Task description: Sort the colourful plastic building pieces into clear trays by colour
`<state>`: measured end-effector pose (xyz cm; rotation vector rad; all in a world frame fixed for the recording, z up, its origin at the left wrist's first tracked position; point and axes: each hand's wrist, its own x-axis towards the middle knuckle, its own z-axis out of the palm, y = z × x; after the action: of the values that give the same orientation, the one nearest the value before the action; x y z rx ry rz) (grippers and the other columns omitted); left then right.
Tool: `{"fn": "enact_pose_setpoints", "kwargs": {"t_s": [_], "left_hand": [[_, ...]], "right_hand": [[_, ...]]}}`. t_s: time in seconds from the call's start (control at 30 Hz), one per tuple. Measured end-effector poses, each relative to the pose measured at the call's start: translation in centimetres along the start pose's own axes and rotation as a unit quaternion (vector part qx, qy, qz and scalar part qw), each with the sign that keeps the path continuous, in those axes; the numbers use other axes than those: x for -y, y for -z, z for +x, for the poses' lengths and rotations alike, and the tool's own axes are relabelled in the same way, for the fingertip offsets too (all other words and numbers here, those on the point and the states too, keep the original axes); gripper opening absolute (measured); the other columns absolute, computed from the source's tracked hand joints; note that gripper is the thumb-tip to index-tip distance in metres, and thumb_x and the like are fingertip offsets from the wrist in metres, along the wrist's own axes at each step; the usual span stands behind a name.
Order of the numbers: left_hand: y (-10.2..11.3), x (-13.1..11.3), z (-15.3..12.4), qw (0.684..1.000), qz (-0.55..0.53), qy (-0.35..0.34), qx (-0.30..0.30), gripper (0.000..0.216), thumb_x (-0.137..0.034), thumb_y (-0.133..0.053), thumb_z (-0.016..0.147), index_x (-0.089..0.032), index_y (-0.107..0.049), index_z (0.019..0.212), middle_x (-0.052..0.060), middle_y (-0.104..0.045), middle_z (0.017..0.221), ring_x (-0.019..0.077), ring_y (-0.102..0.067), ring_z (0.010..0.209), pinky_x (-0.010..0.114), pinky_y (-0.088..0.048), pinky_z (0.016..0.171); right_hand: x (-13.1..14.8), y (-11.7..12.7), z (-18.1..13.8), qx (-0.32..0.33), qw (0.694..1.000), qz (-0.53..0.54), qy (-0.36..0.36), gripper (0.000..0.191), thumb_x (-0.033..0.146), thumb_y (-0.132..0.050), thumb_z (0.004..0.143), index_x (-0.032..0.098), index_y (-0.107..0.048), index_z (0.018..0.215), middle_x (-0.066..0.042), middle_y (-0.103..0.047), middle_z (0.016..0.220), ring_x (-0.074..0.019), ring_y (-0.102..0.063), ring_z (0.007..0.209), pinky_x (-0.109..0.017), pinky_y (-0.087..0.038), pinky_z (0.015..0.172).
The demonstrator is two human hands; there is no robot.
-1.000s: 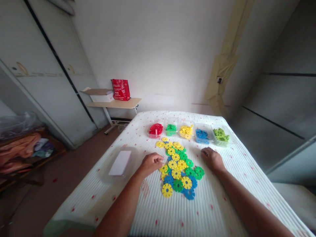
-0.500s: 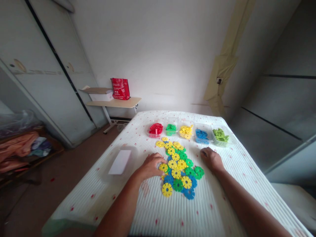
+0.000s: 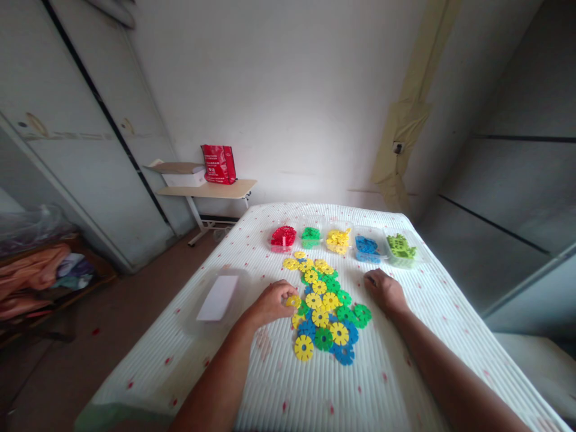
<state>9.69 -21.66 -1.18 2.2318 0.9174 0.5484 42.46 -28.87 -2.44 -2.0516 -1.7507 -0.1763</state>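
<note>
My left hand pinches a yellow notched disc between thumb and fingers, at the left edge of a spread of flower-shaped plastic discs. Yellow, green and blue pieces overlap there, among them a yellow disc at the near end, a dark green disc and a blue disc. To the right of the spread, my right hand rests on the tablecloth with its fingers curled closed. No disc shows in it, and its palm side is hidden.
Along the far side stand clear boxes of red pieces, green pieces, yellow pieces, blue pieces and light green pieces. A clear tray with a white card lies at left. Behind, a small table carries a red bag.
My left hand has closed on a yellow disc at the left edge of the spread and drawn it slightly left. My right hand stays in place.
</note>
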Motion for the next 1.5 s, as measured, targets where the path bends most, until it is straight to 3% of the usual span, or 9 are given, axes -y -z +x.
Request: {"fn": "enact_pose_setpoints", "kwargs": {"t_s": [0.13, 0.27, 0.5, 0.77, 0.97, 1.1, 1.27, 1.5], "left_hand": [[-0.7, -1.5, 0.9, 0.999, -0.022, 0.028, -0.034, 0.031, -0.024, -0.065, 0.063, -0.017, -0.065, 0.093, 0.002, -0.064, 0.088, 0.0149, -0.056, 0.079, 0.024, -0.045, 0.072], [-2.2, -3.9, 2.3, 0.996, 0.064, 0.049, -0.045, 0.031, -0.03, -0.067, 0.062, -0.018, -0.065, 0.09, 0.003, -0.064, 0.09, 0.0176, -0.059, 0.081, 0.027, -0.046, 0.073], [-3.2, -5.9, 3.0, 0.973, 0.208, 0.102, -0.004, 0.03, -0.037, -0.066, 0.062, -0.021, -0.065, 0.088, 0.006, -0.064, 0.097, 0.0233, -0.06, 0.087, 0.031, -0.046, 0.074], [-3.4, -6.6, 3.2, 0.961, 0.258, 0.102, 0.009, 0.023, -0.027, -0.061, 0.063, -0.021, -0.067, 0.085, 0.007, -0.067, 0.09, 0.0248, -0.062, 0.085, 0.033, -0.046, 0.073], [-2.8, -6.3, 3.1, 0.976, 0.199, 0.083, -0.011, 0.031, -0.026, -0.061, 0.063, -0.023, -0.068, 0.092, 0.005, -0.068, 0.091, 0.0223, -0.061, 0.086, 0.03, -0.046, 0.075], [-2.4, -6.2, 2.1, 0.993, 0.118, 0.01, 0.027, 0.036, -0.028, -0.062, 0.061, -0.023, -0.069, 0.096, 0.002, -0.066, 0.09, 0.0185, -0.061, 0.081, 0.025, -0.046, 0.072], [-2.7, -6.1, 1.3, 0.984, 0.157, -0.051, 0.071, 0.04, -0.028, -0.066, 0.057, -0.023, -0.069, 0.096, 0.004, -0.065, 0.094, 0.0217, -0.059, 0.087, 0.029, -0.045, 0.079], [-2.5, -6.3, 1.6, 0.978, 0.17, -0.058, 0.107, 0.035, -0.019, -0.066, 0.054, -0.024, -0.069, 0.089, 0.004, -0.063, 0.094, 0.022, -0.056, 0.089, 0.028, -0.044, 0.078]], "right_hand": [[0.2, 0.2, 0.0, 0.003, 1.0, 0.0, 0.004, 0.023, 0.024, -0.042, 0.083, 0.02, -0.064, 0.078, -0.003, -0.062, 0.082, -0.0134, -0.056, 0.072, -0.022, -0.034, 0.059], [0.2, 0.2, 0.0, -0.004, 1.0, -0.001, -0.001, 0.022, 0.024, -0.043, 0.083, 0.02, -0.065, 0.077, -0.003, -0.062, 0.081, -0.0131, -0.056, 0.072, -0.021, -0.033, 0.059], [0.2, 0.3, 0.0, 0.014, 1.0, -0.005, -0.002, 0.023, 0.024, -0.042, 0.084, 0.019, -0.064, 0.079, -0.004, -0.062, 0.084, -0.0129, -0.056, 0.074, -0.021, -0.034, 0.061], [0.3, 0.3, 0.1, 0.01, 1.0, 0.003, 0.0, 0.023, 0.023, -0.042, 0.083, 0.019, -0.064, 0.078, -0.004, -0.062, 0.082, -0.0131, -0.056, 0.073, -0.021, -0.034, 0.06], [0.3, 0.4, 0.1, 0.014, 1.0, 0.004, 0.001, 0.024, 0.023, -0.042, 0.083, 0.02, -0.064, 0.077, -0.004, -0.062, 0.081, -0.0134, -0.056, 0.074, -0.021, -0.034, 0.06], [0.3, 0.3, 0.1, 0.006, 1.0, 0.001, -0.002, 0.022, 0.023, -0.043, 0.082, 0.02, -0.064, 0.077, -0.004, -0.063, 0.082, -0.0134, -0.056, 0.072, -0.021, -0.034, 0.059], [0.3, 0.3, 0.0, 0.006, 1.0, -0.004, -0.004, 0.023, 0.023, -0.042, 0.083, 0.02, -0.064, 0.078, -0.004, -0.063, 0.083, -0.0135, -0.057, 0.072, -0.021, -0.034, 0.059], [0.3, 0.3, 0.0, -0.001, 1.0, -0.001, 0.0, 0.022, 0.022, -0.042, 0.082, 0.019, -0.064, 0.077, -0.004, -0.062, 0.082, -0.0135, -0.056, 0.073, -0.021, -0.035, 0.06]]}}
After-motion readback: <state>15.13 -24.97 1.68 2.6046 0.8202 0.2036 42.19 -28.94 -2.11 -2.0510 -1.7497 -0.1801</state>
